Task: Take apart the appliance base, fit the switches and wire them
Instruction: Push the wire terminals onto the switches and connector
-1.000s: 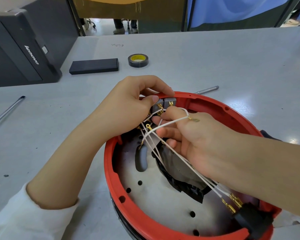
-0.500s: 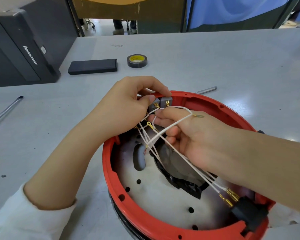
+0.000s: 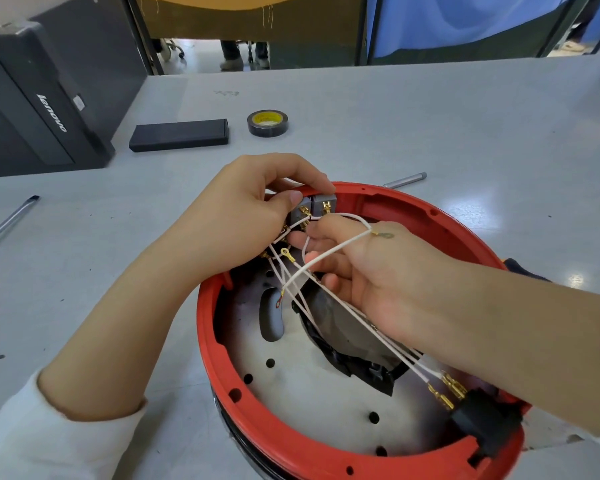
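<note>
The round red appliance base (image 3: pixel 278 441) lies open-side up on the grey table, its metal plate (image 3: pixel 312 393) showing inside. Two grey switches (image 3: pixel 314 207) sit in the far rim. My left hand (image 3: pixel 243 216) grips the rim there, thumb against the left switch. My right hand (image 3: pixel 364 271) reaches in from the right and pinches a white wire (image 3: pixel 329 252) at the switch terminals. Several white wires with gold terminals run from the switches to a black socket (image 3: pixel 482 424) at the near right rim. One ring terminal (image 3: pixel 383 234) lies across the back of my right hand.
A roll of black tape (image 3: pixel 267 123) and a flat black box (image 3: pixel 180 135) lie on the table beyond the base. A black computer case (image 3: pixel 39 109) stands at far left. A metal rod (image 3: pixel 7 220) lies at left, a tool handle (image 3: pixel 406 179) behind the rim.
Both hands have stayed at the switches. The fingers of my right hand shifted slightly along the wires; the view moved a little.
</note>
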A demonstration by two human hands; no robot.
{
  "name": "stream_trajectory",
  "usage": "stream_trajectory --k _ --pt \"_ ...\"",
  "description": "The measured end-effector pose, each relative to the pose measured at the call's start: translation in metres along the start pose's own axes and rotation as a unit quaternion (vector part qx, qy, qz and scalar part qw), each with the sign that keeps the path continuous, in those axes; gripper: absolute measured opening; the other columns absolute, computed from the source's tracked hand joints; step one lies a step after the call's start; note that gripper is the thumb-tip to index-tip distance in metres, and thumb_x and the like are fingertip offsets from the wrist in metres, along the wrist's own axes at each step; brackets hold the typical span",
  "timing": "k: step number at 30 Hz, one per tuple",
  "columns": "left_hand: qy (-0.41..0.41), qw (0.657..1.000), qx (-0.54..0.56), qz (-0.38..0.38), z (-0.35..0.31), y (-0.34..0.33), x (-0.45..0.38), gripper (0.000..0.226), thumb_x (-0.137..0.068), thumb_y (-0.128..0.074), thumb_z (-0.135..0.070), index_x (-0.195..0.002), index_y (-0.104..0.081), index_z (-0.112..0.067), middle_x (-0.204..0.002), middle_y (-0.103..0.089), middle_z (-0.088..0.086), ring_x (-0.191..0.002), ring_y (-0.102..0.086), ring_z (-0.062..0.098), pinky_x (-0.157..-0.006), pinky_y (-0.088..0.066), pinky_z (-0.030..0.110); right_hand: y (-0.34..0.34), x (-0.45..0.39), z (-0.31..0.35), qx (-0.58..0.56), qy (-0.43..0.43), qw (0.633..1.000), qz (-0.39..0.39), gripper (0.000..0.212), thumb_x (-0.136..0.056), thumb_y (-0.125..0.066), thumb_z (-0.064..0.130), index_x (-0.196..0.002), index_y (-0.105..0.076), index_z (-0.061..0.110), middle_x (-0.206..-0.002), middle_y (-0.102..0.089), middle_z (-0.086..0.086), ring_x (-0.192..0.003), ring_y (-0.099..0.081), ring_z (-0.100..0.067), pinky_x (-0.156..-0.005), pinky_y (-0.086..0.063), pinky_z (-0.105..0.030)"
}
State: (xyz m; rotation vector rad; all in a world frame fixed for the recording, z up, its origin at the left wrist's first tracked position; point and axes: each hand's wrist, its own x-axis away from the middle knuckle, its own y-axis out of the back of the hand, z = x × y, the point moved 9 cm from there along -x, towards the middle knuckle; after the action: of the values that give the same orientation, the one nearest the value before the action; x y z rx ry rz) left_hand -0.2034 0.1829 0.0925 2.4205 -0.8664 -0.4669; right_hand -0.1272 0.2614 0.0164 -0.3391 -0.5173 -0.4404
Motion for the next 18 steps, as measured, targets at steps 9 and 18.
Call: stream_trajectory --k 9,18 --pt "-0.011 1.000 -0.008 0.001 -0.0006 -0.0005 -0.0011 0.039 -0.096 -0.049 -0.001 -0.093 -0.071 -0.033 -0.103 -0.070 -0.012 -0.069 -0.064 -0.004 -0.058 -0.045 0.006 0.0013 -0.0002 0.0001 -0.045 0.016 0.999 -0.018 0.024 -0.087 -0.064 0.008 -0.063 -0.066 0.012 -0.084 -0.075 -0.007 -0.028 -0.036 -0.003 -0.033 -0.033 -0.013" --pt "-0.020 1.000 -0.022 0.003 -0.0035 -0.0007 -0.0007 0.039 -0.096 -0.049 -0.002 -0.092 -0.070 -0.035 -0.103 -0.066 -0.026 -0.090 -0.060 -0.011 -0.073 -0.043 0.002 0.0034 -0.0001 0.0019 0.010 0.024 0.999 -0.037 0.011 -0.089 -0.061 0.011 -0.087 -0.069 0.004 -0.052 -0.064 -0.003 -0.027 -0.031 -0.006 -0.034 -0.034 -0.015"
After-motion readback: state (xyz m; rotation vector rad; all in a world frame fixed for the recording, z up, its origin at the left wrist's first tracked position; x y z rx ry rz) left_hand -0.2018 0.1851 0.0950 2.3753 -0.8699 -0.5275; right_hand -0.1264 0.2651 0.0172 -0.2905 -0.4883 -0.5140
